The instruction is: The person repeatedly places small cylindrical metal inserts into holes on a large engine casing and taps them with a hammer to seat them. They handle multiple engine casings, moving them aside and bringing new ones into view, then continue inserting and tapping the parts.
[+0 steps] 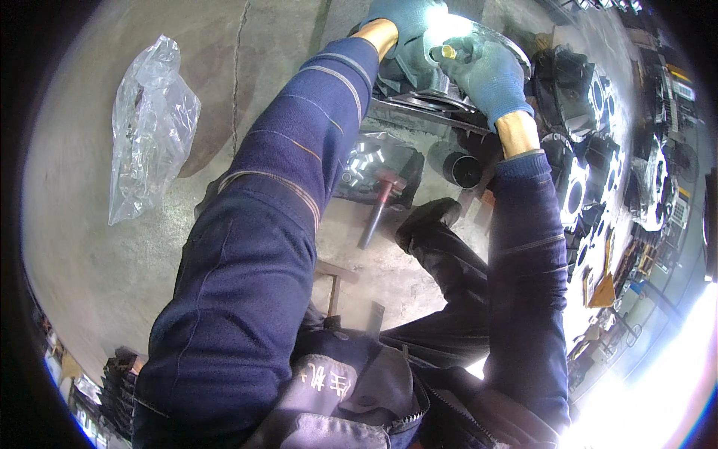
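Note:
Both my hands wear blue-grey work gloves and are at a grey metal casting (407, 73) at the top of the head view. My right hand (493, 78) is closed at the casting's right side, its thumb and fingers around a small brass-coloured fitting (449, 52). Whether that fitting sits in the casting or is loose I cannot tell. My left hand (404, 21) rests against the casting's upper left. Strong glare and the frame's edge hide its fingers. Part of the casting is washed out too.
Below the casting, a bag of metal parts (366, 161) lies beside a red-headed hammer (384, 202) and a dark cylindrical cup (462, 170). Clear plastic wrapping (153, 127) lies on the concrete floor at left. Several dark castings (568, 90) stand in rows at right.

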The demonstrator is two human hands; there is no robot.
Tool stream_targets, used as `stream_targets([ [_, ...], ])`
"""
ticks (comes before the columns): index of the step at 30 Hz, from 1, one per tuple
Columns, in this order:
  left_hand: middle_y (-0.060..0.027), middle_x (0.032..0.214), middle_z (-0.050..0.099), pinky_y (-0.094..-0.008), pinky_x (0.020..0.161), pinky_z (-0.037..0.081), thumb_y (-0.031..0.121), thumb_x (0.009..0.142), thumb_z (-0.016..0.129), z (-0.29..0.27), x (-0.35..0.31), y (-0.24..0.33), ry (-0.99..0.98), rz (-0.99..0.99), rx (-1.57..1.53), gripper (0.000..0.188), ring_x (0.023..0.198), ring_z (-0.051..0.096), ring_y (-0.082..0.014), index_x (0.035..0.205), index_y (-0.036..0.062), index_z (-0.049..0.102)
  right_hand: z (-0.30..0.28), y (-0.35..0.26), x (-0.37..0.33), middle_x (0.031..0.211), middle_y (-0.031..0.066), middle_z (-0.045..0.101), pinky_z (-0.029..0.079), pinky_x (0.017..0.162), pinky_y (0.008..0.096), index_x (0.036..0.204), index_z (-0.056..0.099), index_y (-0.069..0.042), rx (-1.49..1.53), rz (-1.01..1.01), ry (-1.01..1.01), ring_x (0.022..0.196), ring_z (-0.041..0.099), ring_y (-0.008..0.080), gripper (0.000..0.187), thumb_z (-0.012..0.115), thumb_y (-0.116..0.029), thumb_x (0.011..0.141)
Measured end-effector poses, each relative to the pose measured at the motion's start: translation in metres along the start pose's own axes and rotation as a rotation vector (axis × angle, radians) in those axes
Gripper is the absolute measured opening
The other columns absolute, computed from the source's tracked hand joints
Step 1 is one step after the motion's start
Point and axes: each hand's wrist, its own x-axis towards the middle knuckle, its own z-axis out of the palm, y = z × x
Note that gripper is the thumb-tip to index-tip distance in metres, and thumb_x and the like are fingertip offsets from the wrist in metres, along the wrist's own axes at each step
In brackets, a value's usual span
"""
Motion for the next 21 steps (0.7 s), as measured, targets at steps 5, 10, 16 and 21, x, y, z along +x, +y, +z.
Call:
stream_targets([
  [5,-0.018,0.105,0.074,-0.051,0.089,0.055,0.047,0.101,0.041,0.007,0.004,-0.004,0.023,0.006,0.018,0.051,0.099,0.072,-0.039,0.101,0.0128,0.078,-0.002,-0.007,0.004,0.1,0.0165,0.076,0.058,0.081,0.0454,0.107,0.08,-0.013,-0.086,-0.033,-0.02,0.092,0.074,0.0358,0.035,0.072,-0.042,0.087],
  [10,-0.0186,0.104,0.074,-0.0508,0.088,0.055,0.045,0.102,0.039,0.013,0.007,-0.008,0.025,0.076,0.093,0.051,0.098,0.072,-0.0397,0.101,0.0118,0.078,-0.006,-0.015,0.007,0.098,0.0185,0.076,0.058,0.081,0.0448,0.104,0.08,-0.01,-0.116,-0.003,-0.034,0.09,0.074,0.0357,0.035,0.071,-0.04,0.087],
  [16,-0.0201,0.103,0.074,-0.0514,0.088,0.055,0.043,0.102,0.04,0.016,0.008,-0.01,0.039,0.059,0.051,0.05,0.096,0.072,-0.0402,0.1,0.0104,0.078,-0.005,-0.016,0.006,0.098,0.0199,0.076,0.059,0.082,0.0442,0.103,0.079,-0.006,-0.108,0.047,-0.046,0.09,0.074,0.0362,0.037,0.074,-0.039,0.086],
  [21,-0.0233,0.102,0.073,-0.0524,0.088,0.053,0.043,0.1,0.041,0.012,0.007,-0.01,0.086,0.247,0.18,0.051,0.096,0.071,-0.0424,0.097,0.0075,0.077,0.001,-0.015,0.004,0.1,0.0202,0.076,0.059,0.083,0.0444,0.107,0.078,-0.005,-0.055,0.04,0.01,0.092,0.074,0.0366,0.039,0.076,-0.037,0.085],
])
